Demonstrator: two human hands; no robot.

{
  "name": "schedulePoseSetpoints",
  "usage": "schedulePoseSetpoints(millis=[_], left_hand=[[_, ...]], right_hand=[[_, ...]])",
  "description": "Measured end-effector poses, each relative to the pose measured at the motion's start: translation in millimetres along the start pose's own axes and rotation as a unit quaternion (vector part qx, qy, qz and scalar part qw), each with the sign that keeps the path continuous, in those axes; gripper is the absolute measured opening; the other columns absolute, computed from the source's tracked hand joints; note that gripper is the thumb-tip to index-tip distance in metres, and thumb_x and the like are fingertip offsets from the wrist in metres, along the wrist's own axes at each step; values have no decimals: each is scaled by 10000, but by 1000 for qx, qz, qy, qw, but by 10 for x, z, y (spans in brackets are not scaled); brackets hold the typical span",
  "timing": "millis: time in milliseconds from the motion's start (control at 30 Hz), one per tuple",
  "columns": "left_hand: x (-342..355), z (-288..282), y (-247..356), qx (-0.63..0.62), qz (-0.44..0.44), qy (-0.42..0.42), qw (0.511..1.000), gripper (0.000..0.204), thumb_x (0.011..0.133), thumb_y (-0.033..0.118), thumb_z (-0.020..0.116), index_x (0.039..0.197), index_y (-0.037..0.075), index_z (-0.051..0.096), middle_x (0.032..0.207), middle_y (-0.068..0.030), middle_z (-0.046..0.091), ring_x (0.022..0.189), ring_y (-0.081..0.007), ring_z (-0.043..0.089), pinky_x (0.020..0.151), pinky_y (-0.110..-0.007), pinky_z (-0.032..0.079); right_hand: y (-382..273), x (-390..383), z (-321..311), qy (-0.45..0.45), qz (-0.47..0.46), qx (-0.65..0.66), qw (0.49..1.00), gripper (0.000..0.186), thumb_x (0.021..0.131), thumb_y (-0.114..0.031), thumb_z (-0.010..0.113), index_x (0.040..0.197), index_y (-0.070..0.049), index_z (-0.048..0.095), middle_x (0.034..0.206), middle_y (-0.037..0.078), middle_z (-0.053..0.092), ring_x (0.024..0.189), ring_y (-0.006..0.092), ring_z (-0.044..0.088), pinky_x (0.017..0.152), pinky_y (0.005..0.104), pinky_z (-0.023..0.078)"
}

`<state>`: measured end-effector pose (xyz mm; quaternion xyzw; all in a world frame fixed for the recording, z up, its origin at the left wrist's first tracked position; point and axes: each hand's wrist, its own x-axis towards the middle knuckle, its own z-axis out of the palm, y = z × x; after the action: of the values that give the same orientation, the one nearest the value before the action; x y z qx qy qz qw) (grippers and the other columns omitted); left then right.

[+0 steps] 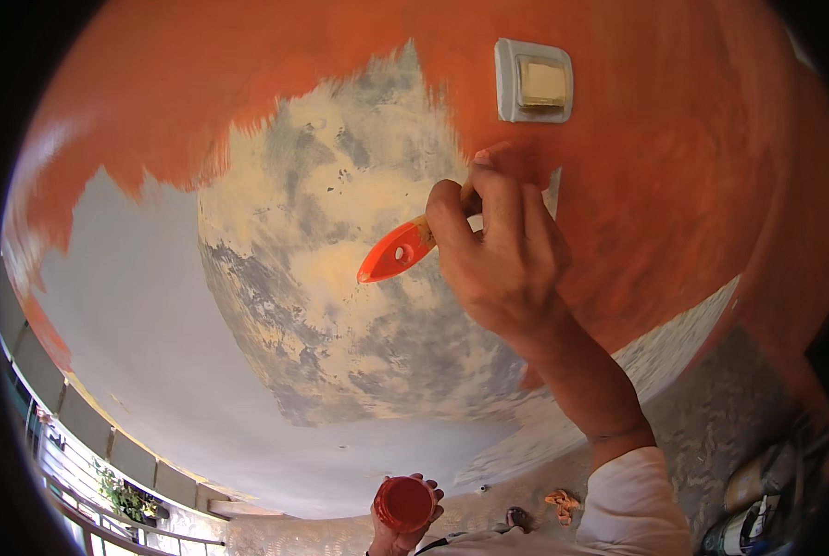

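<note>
My right hand [512, 250] is closed around a paintbrush [396, 253] with a red-orange handle that has a hole near its end. The handle end points down and left; the bristle end is up by the wall, mostly hidden behind my fingers. Low in the view, my left hand [398, 539] holds a round jar of red paint [406, 503], its mouth facing up. In front of me is a wall [359, 185] with a patchy cream-and-grey area, bordered by orange paint [655, 213] above and to the right.
A light switch [537, 82] with a pale frame sits above my right hand. Crumpled orange material [563, 505] lies on the floor. Containers [753, 482] stand at the lower right. A railing [123, 528] and a green plant [123, 496] are at the lower left.
</note>
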<state>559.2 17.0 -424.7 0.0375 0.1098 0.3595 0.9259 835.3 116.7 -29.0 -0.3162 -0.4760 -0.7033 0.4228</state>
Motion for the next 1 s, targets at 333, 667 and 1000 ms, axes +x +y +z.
schedulePoseSetpoints(millis=[333,667,1000], left_hand=[[-172,104,105,68,38,80,994,471,1026,449,646,1312,77,671,1234,-156,689,1136,-359,655,901,-493,575],[-265,148,26,218,139,146,955,636,1016,583,551,1395,82,643,1271,-155,692,1162,-362,643,894,-491,543],[-261,148,-24,316,199,121,920,647,990,588,585,1395,87,641,1248,-161,682,1124,-369,637,855,-482,551]], right_hand=[[-225,195,86,27,63,16,998,132,731,35,696,846,25,631,933,252,661,656,187,481,478,289,383],[-209,318,91,49,83,43,994,167,709,19,692,860,37,621,865,221,607,643,187,478,470,298,373],[-242,454,85,38,98,70,992,169,705,11,697,846,52,615,786,175,550,640,205,481,497,325,398]])
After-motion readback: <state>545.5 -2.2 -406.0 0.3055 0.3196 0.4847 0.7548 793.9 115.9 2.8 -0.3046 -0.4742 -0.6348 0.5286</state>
